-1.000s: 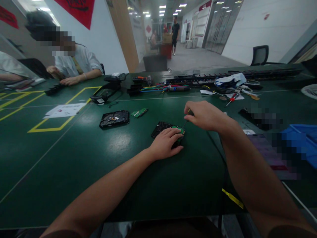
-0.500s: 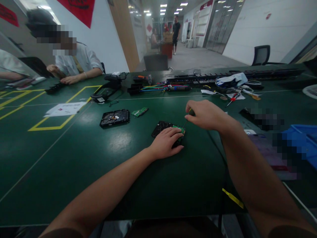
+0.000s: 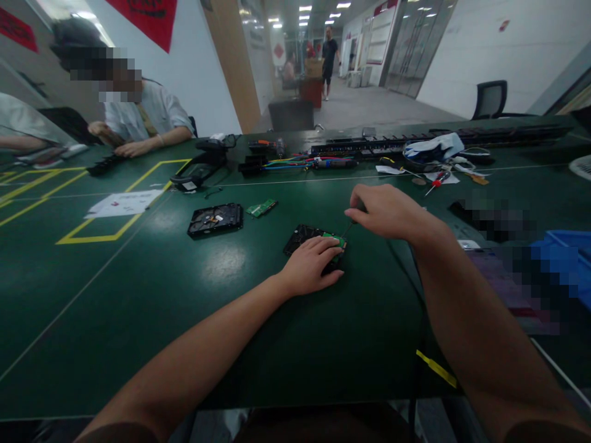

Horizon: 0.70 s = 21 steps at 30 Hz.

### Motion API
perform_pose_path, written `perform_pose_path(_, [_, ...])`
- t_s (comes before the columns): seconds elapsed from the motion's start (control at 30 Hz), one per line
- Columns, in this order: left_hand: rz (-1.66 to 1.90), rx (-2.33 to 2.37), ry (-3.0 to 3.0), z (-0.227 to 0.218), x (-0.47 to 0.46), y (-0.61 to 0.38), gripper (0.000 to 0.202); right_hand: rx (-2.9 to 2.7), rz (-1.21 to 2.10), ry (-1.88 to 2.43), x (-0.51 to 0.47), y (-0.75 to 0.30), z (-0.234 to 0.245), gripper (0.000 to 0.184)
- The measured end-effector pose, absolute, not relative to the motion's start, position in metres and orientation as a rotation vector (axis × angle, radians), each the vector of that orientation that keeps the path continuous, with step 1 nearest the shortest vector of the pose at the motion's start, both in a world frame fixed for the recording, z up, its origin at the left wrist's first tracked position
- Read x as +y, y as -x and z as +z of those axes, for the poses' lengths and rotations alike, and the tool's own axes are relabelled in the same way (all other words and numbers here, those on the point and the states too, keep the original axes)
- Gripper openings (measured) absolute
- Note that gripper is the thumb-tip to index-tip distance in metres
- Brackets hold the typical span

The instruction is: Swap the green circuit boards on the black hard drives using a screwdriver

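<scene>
Left on the counter [image 3: 138, 307]: we have a spare drive [image 3: 210, 226], then a loose board [image 3: 262, 208]. Right of those, the worked drive [image 3: 295, 239] lies beneath our left hand [image 3: 310, 264], the nearer one, long axis far-left to near-right; fingers flat across it, thumb splayed right. Far-right of it, our right hand [image 3: 381, 210] pinches a screwdriver [image 3: 348, 229], shaft sloping down-left to the drive's green board [image 3: 341, 242]. Tip contact: can't tell.

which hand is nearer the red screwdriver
Right. The right hand is left of the red screwdriver, nearer the person; the left hand, on the hard drive, is farther left.
</scene>
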<state>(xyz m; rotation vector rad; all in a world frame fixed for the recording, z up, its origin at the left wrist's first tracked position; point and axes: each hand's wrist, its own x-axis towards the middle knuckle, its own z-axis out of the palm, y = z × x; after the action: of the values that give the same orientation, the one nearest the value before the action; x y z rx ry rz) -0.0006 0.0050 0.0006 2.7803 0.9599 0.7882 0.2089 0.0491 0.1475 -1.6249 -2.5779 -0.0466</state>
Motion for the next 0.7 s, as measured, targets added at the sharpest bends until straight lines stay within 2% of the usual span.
perform_pose_path(0.2, [0.806,0.957,-2.789,-0.0002,0.0054,0.0005,0.048,-2.505,-0.045,1.759,0.0466,-0.2073,0.1479,0.04])
perform_pose_path(0.4, [0.784,0.965,-2.783,-0.0002,0.005,0.0009,0.049,-2.565,0.009,1.602,0.0514,-0.2119,0.1464,0.025])
perform_pose_path(0.57, [0.785,0.964,-2.782,-0.0003,0.0052,0.0009,0.049,-2.62,0.045,1.42,0.0526,-0.2121,0.1423,0.03])
perform_pose_path(0.7, [0.777,0.965,-2.789,-0.001,0.0059,0.0005,0.049,-2.558,-0.049,1.629,0.0494,-0.2093,0.1431,0.036])
